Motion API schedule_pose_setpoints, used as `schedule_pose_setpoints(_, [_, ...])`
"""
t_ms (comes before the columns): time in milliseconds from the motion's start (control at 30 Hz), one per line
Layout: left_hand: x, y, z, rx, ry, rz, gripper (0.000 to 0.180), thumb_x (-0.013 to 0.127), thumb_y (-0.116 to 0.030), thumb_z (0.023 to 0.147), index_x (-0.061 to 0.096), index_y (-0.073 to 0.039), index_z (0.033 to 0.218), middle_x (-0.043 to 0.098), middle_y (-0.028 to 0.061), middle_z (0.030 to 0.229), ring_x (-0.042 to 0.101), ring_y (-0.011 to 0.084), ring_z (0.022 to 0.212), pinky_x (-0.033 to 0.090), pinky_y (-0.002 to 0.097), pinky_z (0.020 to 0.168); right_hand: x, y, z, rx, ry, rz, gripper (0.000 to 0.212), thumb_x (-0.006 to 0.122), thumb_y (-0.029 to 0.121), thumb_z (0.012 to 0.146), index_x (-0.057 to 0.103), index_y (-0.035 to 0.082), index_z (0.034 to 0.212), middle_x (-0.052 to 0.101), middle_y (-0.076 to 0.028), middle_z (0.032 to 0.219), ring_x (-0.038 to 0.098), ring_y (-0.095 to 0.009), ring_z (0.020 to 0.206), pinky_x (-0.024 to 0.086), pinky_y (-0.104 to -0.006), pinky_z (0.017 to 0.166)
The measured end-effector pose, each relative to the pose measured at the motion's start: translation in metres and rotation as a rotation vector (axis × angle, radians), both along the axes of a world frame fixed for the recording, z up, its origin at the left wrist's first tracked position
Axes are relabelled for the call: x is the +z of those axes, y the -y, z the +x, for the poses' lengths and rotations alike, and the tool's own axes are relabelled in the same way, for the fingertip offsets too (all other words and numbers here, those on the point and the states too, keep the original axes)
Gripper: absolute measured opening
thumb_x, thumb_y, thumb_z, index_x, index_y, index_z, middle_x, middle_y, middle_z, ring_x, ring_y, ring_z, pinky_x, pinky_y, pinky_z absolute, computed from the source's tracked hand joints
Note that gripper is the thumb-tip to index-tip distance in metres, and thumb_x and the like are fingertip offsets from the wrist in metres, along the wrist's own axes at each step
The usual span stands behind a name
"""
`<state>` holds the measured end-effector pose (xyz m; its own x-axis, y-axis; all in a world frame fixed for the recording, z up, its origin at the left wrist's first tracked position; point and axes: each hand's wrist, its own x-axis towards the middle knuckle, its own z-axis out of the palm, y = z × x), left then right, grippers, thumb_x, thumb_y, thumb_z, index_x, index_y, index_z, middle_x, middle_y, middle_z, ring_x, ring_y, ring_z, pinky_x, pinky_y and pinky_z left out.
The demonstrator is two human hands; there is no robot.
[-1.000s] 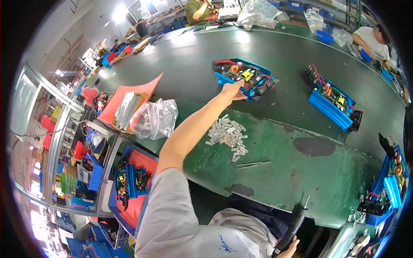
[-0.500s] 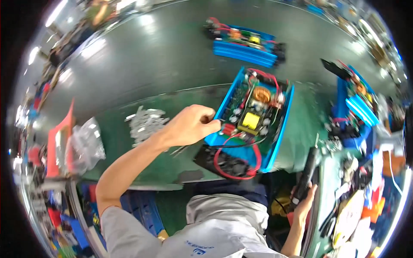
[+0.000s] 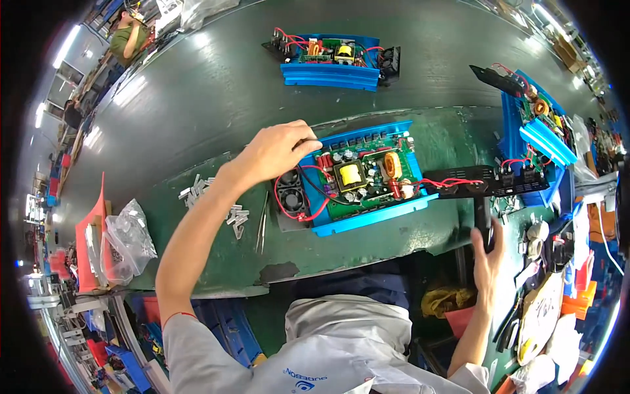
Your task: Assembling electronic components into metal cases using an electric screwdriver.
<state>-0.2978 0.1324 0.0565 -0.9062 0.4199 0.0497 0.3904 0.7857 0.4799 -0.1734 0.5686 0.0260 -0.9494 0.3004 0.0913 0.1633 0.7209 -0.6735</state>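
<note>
The left hand grips the open blue unit by its left corner, near the worktop's front edge. The right hand clasps a black tool. The board sits exposed, uncovered.

Bags and a folder at the left end of our bench

We see a crumpled clear plastic bag lying at the left end of the green bench, well apart from our hands, with a flat red-orange folder or sleeve standing just beside it on its left, its corner pointing up. Far up at the top edge, across the dark belt, another clear plastic bag sits bunched and shiny. At the lower right, a pale oval card or label with dark printing lies among the clutter. We find no screens and no signs that we can make out.
</note>
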Motion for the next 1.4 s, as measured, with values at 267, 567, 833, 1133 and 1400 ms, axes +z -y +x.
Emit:
schedule_pose_setpoints(267, [0.010, -0.035, 0.043, 0.076, -0.138, 0.107, 0.054, 0.072, -0.037, 0.090, 0.058, -0.004, 0.130, 0.057, 0.0152, 0.132, 0.054, 0.0373, 0.123, 0.043, 0.0447, 0.106, -0.010, 0.039, -0.047, 0.101, -0.277, -0.103, 0.053, 0.059, 0.022, 0.102, 0.042, 0.004, 0.148, 0.067, -0.009, 0.112, 0.059, -0.010, 0.078, 0.045, -0.0244, 0.066])
schedule_pose_setpoints(567, [0.008, -0.050, 0.036, -0.027, 0.004, 0.016, 0.095, 0.086, -0.042, 0.071, 0.041, -0.018, 0.151, 0.038, 0.0146, 0.153, 0.038, 0.0413, 0.139, 0.031, 0.0516, 0.118, -0.019, 0.073, -0.082, 0.177, -0.097, -0.640, 0.035, 0.057, 0.024, 0.104, 0.051, 0.002, 0.130, 0.064, -0.003, 0.094, 0.058, -0.008, 0.079, 0.041, -0.0239, 0.065])
schedule_pose_setpoints(833, [0.006, -0.049, 0.034, -0.045, 0.018, 0.029, 0.094, 0.087, -0.034, 0.066, 0.045, -0.020, 0.149, 0.036, 0.0135, 0.156, 0.037, 0.0416, 0.139, 0.033, 0.0535, 0.117, -0.006, 0.086, -0.104, 0.153, -0.579, -0.115, 0.036, 0.073, 0.005, 0.091, 0.064, 0.002, 0.125, 0.067, -0.003, 0.094, 0.057, -0.007, 0.077, 0.046, -0.0206, 0.069])
schedule_pose_setpoints(1133, [0.006, -0.054, 0.046, -0.076, -0.148, 0.018, 0.070, 0.086, -0.023, 0.068, 0.061, -0.015, 0.133, 0.047, 0.0144, 0.148, 0.050, 0.0346, 0.131, 0.041, 0.0486, 0.111, -0.045, 0.068, -0.066, 0.038, -0.385, -0.295, 0.023, 0.049, 0.019, 0.106, 0.065, 0.002, 0.106, 0.058, -0.001, 0.083, 0.047, -0.008, 0.071, 0.037, -0.0229, 0.065])
schedule_pose_setpoints(1400, [0.004, -0.058, 0.138, 0.096, -0.253, 0.184, 0.038, 0.083, -0.009, 0.074, 0.068, -0.005, 0.108, 0.071, 0.0064, 0.094, 0.067, 0.0240, 0.075, 0.051, 0.0349, 0.063, -0.045, 0.079, -0.039, 0.197, -0.235, -0.277, 0.022, 0.052, 0.013, 0.104, 0.064, -0.001, 0.116, 0.063, -0.004, 0.091, 0.055, -0.009, 0.074, 0.042, -0.0227, 0.069])
